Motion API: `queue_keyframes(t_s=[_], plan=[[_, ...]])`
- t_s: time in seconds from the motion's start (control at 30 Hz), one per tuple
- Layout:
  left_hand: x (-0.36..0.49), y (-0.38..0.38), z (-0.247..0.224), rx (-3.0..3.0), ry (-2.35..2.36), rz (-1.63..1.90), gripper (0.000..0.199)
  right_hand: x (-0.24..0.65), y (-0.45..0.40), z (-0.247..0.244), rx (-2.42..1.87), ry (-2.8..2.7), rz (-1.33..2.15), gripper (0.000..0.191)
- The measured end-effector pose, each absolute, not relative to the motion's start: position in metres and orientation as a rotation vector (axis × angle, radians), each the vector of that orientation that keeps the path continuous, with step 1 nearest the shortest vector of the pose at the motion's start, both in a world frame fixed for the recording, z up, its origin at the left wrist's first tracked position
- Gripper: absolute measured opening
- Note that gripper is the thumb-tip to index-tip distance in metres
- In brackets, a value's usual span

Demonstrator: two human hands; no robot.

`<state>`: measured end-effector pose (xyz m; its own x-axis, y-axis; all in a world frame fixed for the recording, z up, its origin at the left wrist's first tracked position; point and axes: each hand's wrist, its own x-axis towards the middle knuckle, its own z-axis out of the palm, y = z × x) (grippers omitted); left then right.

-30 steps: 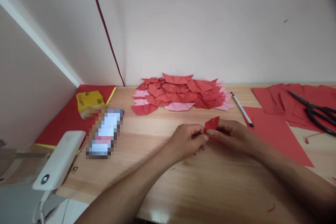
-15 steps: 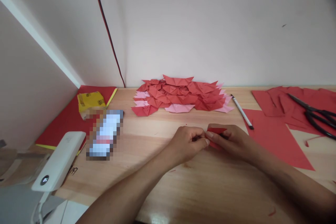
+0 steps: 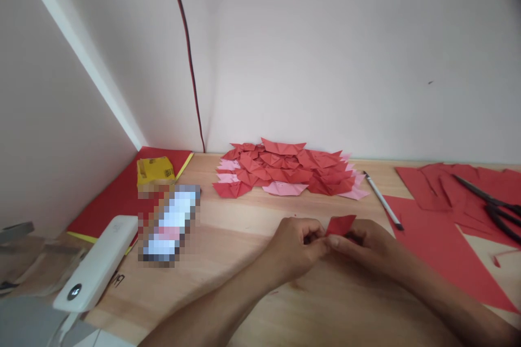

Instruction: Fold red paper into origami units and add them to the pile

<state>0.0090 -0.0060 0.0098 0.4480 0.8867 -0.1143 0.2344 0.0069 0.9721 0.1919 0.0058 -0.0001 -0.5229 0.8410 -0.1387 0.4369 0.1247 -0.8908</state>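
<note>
While partly covered, the small red paper (image 3: 341,224) shows one folded, pointed flap, just above the desk (image 3: 232,244), right of centre. Pale wall (image 3: 325,59) far; folded red and pink pieces (image 3: 285,165) heaped against it. Left hand (image 3: 293,249) curled, pinching the near-left corner; right hand (image 3: 368,244) clamps the right side, thumb near.

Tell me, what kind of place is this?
Probably an indoor paper-craft corner at a wooden table: there's a pile of folded red and pink paper, black-handled scissors, and a small red paper in the right hand.
</note>
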Motion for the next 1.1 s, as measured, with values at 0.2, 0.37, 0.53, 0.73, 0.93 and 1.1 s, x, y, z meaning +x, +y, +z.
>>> queue_keyframes(t_s=[0.2, 0.37, 0.53, 0.73, 0.93, 1.1], plan=[[0.01, -0.0052, 0.0062, 1.472, 1.036, 0.674, 0.016, 0.1891, 0.0058, 0.0028, -1.203, -2.023, 1.364, 0.045], [0.0095, -0.0056, 0.0044, 1.484, 1.027, 0.706, 0.013, 0.1857, 0.0051, 0.0013, -1.27, -2.004, 1.264, 0.049], [0.0086, -0.0052, 0.004, 1.547, 1.031, 0.715, 0.016, 0.1857, 0.0047, 0.0041, -1.24, -1.982, 1.263, 0.042], [0.0096, -0.0039, 0.001, 1.609, 1.059, 0.712, 0.018, 0.1854, 0.0037, 0.0033, -1.201, -2.022, 1.23, 0.04], [0.0082, -0.0048, 0.0075, 1.614, 1.081, 0.732, 0.019, 0.1859, 0.0036, 0.0004, -1.274, -1.985, 1.236, 0.044], [0.0096, -0.0082, 0.0076, 1.666, 1.104, 0.716, 0.017, 0.1862, 0.0048, 0.0038, -1.287, -2.006, 1.22, 0.043]])
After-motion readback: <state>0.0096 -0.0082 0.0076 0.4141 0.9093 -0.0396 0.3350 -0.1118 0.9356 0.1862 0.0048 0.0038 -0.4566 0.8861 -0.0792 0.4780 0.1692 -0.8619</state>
